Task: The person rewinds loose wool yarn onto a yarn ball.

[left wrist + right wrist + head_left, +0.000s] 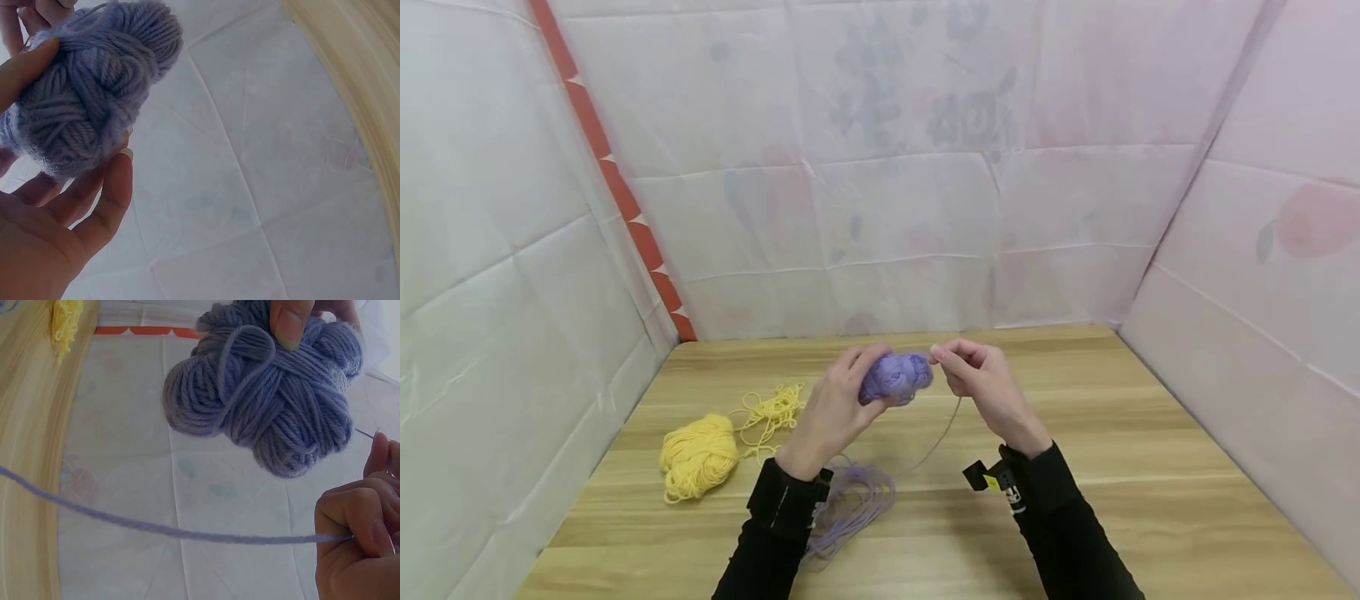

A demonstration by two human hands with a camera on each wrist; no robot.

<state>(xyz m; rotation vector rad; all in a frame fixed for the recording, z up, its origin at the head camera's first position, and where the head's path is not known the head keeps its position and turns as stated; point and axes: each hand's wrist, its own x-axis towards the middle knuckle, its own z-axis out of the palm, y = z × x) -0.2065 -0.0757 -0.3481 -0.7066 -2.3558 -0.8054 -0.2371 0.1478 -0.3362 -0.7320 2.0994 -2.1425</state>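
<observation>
A ball of purple yarn [895, 377] is held above the table in my left hand [841, 400], thumb on one side and fingers curled round the other. In the right wrist view the ball [269, 394] shows crossed windings and a loose loop on its face. Just right of it, my right hand [981, 379] pinches the purple strand [187, 534] between thumb and curled fingers. From that hand the strand hangs down to a loose purple heap [853, 508] on the table, partly hidden behind my left wrist.
A yellow ball of yarn [700, 457] lies left on the wooden table [1075, 500], with a tangle of loose yellow yarn [773, 417] beside it. Pale plastic sheeting [910, 208] walls off the back and both sides. Each wrist wears a black band.
</observation>
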